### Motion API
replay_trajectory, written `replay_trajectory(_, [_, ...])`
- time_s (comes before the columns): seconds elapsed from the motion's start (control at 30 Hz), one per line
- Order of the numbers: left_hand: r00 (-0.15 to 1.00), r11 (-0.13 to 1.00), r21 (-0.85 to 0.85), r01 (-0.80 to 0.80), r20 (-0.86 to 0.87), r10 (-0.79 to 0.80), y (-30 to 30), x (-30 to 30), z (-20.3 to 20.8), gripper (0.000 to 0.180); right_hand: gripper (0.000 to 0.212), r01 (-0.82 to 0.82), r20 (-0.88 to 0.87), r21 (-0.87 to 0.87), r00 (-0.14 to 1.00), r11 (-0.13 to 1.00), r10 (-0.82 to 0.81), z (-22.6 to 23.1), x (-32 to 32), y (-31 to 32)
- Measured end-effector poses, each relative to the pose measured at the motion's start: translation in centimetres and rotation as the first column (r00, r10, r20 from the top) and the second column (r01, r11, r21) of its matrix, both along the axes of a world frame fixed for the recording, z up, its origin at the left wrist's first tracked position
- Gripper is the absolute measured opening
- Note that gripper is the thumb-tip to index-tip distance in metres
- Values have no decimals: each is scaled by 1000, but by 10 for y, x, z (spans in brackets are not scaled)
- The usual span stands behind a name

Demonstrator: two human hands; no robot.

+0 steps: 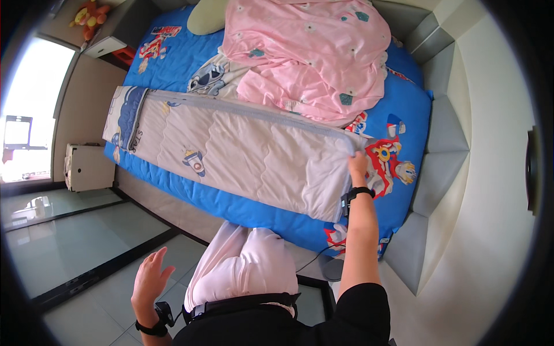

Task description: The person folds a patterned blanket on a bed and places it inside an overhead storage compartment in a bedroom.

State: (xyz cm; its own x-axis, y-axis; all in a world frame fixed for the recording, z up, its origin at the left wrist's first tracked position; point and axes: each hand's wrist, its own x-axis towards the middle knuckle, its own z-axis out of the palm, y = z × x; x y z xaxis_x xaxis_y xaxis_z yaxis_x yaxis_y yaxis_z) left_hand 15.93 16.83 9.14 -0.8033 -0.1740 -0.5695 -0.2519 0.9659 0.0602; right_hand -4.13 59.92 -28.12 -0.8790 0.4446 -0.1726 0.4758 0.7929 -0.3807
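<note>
On the bed (248, 207), folded quilt: the pale, padded quilt (242, 150) lies as a long strip across the near half, its far edge against the pink blanket (311, 52).
Right hand: the right hand (358, 165) is at the quilt's right end, fingers curled at the grey border — pinching or only pressing, cannot tell.
Left hand: the left hand (150, 279) is raised over the floor (86, 314), thumb apart from the fingers, touching nothing.
Skew risk: with one hand on one end, an uneven pull may twist the strip or slide its layers apart.
Blanket risk: contact along the far edge may drag the pink blanket and bunch both fabrics.
Snag risk: the right wrist device (346, 205) sits beside the border and could catch it; the thin cable (314, 259) near the bed's edge could hook on something.
Bed surface: blue, quilted, printed with cartoon figures; a green pillow (206, 16) lies at the far side.
Room: grey padded panels (450, 124) at right; bright window (34, 98), white box (89, 167) and plush toy (88, 20) at left.
</note>
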Motion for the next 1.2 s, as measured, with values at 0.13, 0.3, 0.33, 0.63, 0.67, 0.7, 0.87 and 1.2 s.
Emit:
replay_trajectory(0.13, [1000, 1000, 4, 15, -4, -15, -3, 3, -1, 44, 28, 171, -58, -15, 983, 985, -172, 14, 3, 16])
replay_trajectory(0.3, [998, 999, 2, -42, 41, 42, -1, -4, 3, 44, 28, 9, -154, 79, 988, 997, 4, 20, 31, -16])
replay_trajectory(0.33, [999, 999, -7, -36, 32, 36, -2, -2, 3, 43, 28, -53, -253, 293, 958, 955, 131, 29, 43, -31])
replay_trajectory(0.63, [996, 997, 3, -75, -42, 75, -5, 2, 3, 46, 29, -328, 9, 227, 942, 917, 335, 40, 168, -62])
replay_trajectory(0.67, [997, 997, 12, -75, -36, 75, -6, 3, 2, 46, 33, -221, -30, 195, 973, 956, 231, 42, 172, -63])
replay_trajectory(0.7, [997, 998, 4, -61, -51, 61, -7, 4, 1, 45, 33, -39, 16, 137, 999, 990, 37, 47, 176, -67])
replay_trajectory(0.87, [997, 1000, 27, -13, -77, 15, -2, -5, 2, 45, 45, 353, 133, -204, 934, 913, -331, -18, 220, -46])
replay_trajectory(1.2, [996, 999, 1, 43, -83, -43, 2, -7, 5, 45, 40, 582, 388, -804, 668, 121, -635, -11, 224, -45])
